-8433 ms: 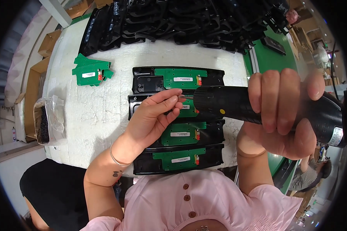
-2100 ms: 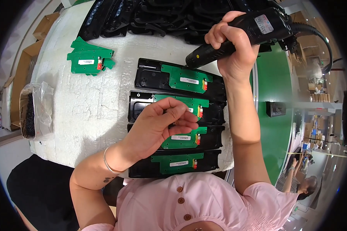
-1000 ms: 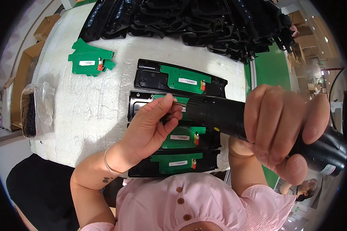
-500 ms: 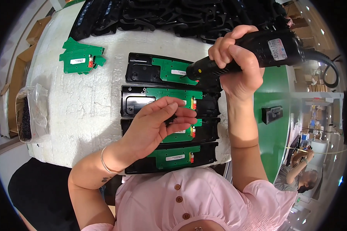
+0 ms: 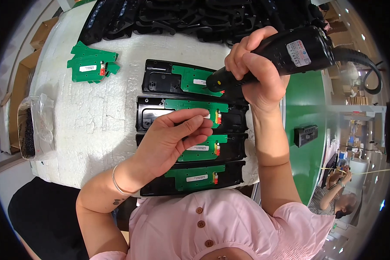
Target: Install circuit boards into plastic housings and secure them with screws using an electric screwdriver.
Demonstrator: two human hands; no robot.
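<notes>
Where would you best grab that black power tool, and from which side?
Probably round the barrel of the black power tool, coming from the person's right, where the right hand grips it now. The barrel is long and rounded, so fingers can wrap it. Its narrow end slants down and left toward the farthest green board; the cord leaves the other end, so leave both free.

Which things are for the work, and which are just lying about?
Probably for work:
black power tool, in the right hand
black panels with green boards
loose green boards
clear bag of dark bits

Probably lying about:
black box-like thing on the green surface
cardboard boxes
</notes>
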